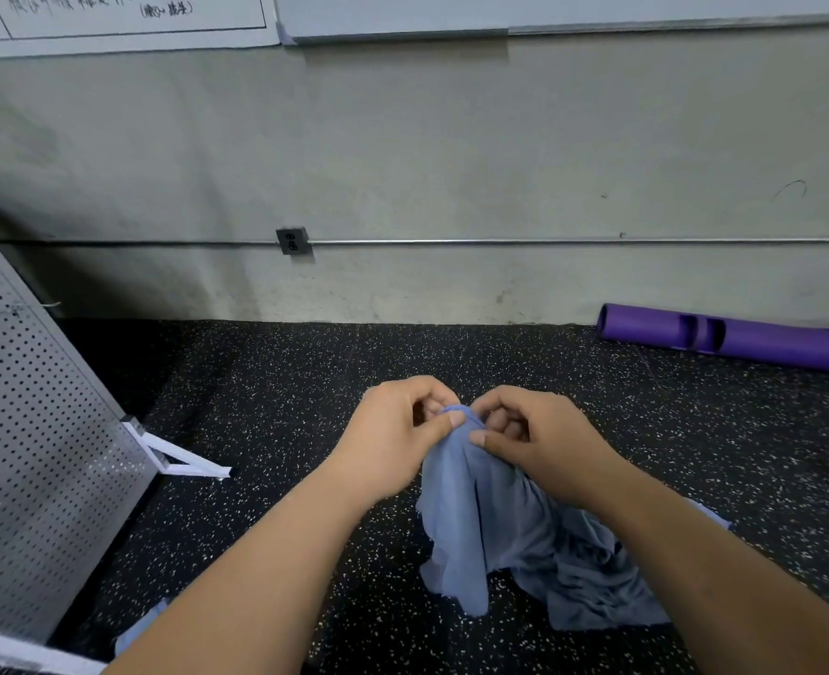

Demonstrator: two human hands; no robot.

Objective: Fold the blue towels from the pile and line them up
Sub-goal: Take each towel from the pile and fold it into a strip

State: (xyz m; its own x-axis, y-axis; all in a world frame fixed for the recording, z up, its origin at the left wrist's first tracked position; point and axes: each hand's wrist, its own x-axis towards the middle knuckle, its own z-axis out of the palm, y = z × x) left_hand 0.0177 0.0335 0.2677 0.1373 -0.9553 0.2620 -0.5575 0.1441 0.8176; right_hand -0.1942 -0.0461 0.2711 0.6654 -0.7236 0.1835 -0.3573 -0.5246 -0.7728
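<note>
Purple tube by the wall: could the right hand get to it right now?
Probably not at once: the right hand is pinching the blue towel, and the purple tube lies well beyond it. Only bare floor lies between.

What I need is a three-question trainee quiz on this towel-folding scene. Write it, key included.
1. True or false: the left hand and the right hand both pinch the top of the blue towel.
2. The purple tube lies: A) at the foot of the wall, far right; B) under the towel; C) in the left hand.
3. Which surface lies beneath the towel?

Key: 1 true; 2 A; 3 the speckled black floor.
</note>
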